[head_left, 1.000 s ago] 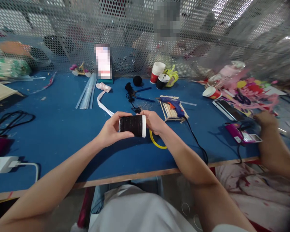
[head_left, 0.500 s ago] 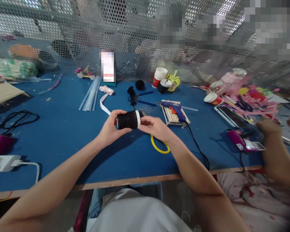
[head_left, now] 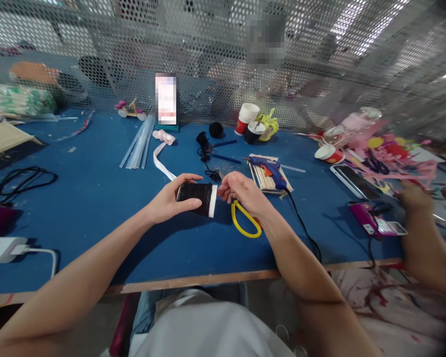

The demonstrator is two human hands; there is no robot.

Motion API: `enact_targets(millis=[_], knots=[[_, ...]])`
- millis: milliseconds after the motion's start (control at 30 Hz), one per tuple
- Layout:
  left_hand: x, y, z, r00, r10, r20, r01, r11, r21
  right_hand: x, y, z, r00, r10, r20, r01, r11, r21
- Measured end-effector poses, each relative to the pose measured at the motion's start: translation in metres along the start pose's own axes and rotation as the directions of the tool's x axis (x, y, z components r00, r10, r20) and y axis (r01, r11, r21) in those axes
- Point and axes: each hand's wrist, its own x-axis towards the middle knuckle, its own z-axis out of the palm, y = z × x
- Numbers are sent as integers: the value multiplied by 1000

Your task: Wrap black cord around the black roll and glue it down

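Note:
A paper cup wrapped in black yarn [head_left: 202,191], its white rim facing right, lies sideways just above the table. My left hand [head_left: 170,199] holds it, thumb along the near side and fingers over the far side. Close to the rim is my right hand [head_left: 241,192], fingers curled together; whatever they may pinch is hidden. Yellow-handled scissors [head_left: 250,233] lie beneath that hand, partly covered. Loose black yarn [head_left: 211,172] trails on the table behind the cup, near a black ball [head_left: 216,130] and blue-handled pliers [head_left: 225,157].
A blue glue gun [head_left: 269,168] rests on a small stick raft, its cord running to the front edge. Clear glue sticks [head_left: 137,144], a white ribbon [head_left: 159,161] and a propped phone [head_left: 166,99] stand left. Another person's hand [head_left: 416,196] is at right.
The wrapped cup has tilted and dropped slightly toward me in my left hand. My right hand has come off the rim and shifted a little right, its fingers curling.

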Motion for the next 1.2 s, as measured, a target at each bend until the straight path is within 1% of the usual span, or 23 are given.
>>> enact_targets(millis=[33,100,200,267,333,400,467,533,633,733,800,867,933,967,1000,1067,1100,1133,1167,1200], knots=[[-1,1,0,1000,7,19,-7,1000,13,1,1,0,999,22,-33,-22,999,27],[-2,2,0,998,14,53,-16,999,40,2,3,1,998,64,-9,-64,998,8],[-4,2,2,994,54,93,-59,997,57,2,4,3,998,52,34,-47,991,-128],[-5,2,4,989,84,123,-89,995,41,2,3,4,998,44,52,-36,987,-156],[-5,1,5,984,101,144,-104,995,12,3,4,5,995,61,78,-54,994,-95],[-5,1,6,983,107,151,-107,994,-7,4,4,5,993,73,89,-74,997,9],[-5,2,7,982,108,155,-110,994,8,6,5,5,996,69,63,-75,992,98],[-5,2,8,979,121,166,-131,990,51,7,6,5,998,56,13,-57,987,153],[-5,3,11,967,159,197,-189,972,141,10,6,4,999,34,-33,-28,986,167],[-6,4,14,948,177,263,-236,949,211,13,5,4,999,18,-45,-11,988,152],[-7,6,17,933,173,315,-251,941,229,15,4,6,999,-4,-43,10,990,143],[-8,8,20,920,171,353,-261,939,224,18,4,9,1000,-25,-16,27,992,121],[-8,8,22,913,174,369,-266,939,217,19,3,12,999,-13,40,11,999,37],[-8,8,22,914,174,366,-267,938,220,20,3,12,998,6,60,-4,999,-48],[-8,7,22,920,174,352,-265,936,231,20,2,12,998,25,51,-16,987,-157],[-7,6,20,940,173,293,-252,933,258,17,-2,7,999,7,-54,-27,923,-385],[-6,5,19,953,175,249,-242,932,269,15,-5,1,991,-39,-131,-28,882,-471],[-6,4,17,964,175,202,-228,934,277,13,-8,-6,971,-104,-216,-26,850,-526],[-5,4,15,973,173,154,-211,936,283,10,-12,-14,951,-156,-268,-18,834,-551],[-5,4,13,981,165,107,-189,939,289,7,-15,-25,918,-213,-335,-11,831,-556]])
